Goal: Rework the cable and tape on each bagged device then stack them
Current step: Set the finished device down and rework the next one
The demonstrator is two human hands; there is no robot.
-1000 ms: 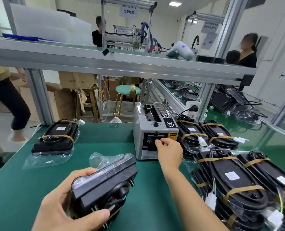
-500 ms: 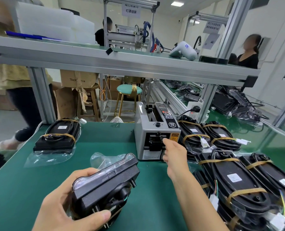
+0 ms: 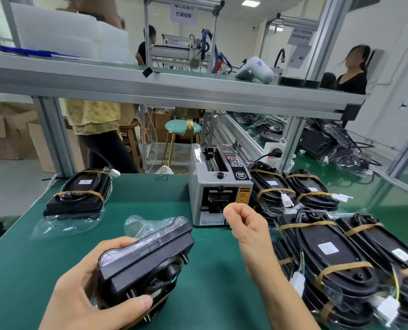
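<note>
Bagged device (image 3: 143, 263) sits gripped in the left hand (image 3: 83, 298) above the green mat, unfinished, while the right hand (image 3: 244, 225) pinches something unseen near the tape dispenser (image 3: 218, 186); one taped unit (image 3: 79, 194) waits left, many more (image 3: 341, 263) lie right.

held device (image 3: 143, 260): black, bagged, tilted | taped devices (image 3: 341, 265): piled right, perhaps stacked

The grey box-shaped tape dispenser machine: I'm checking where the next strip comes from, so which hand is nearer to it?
Right. The right hand is just in front of the grey tape dispenser machine outlet, fingers pinched; the left hand is lower left, holding the black bagged device.
</note>
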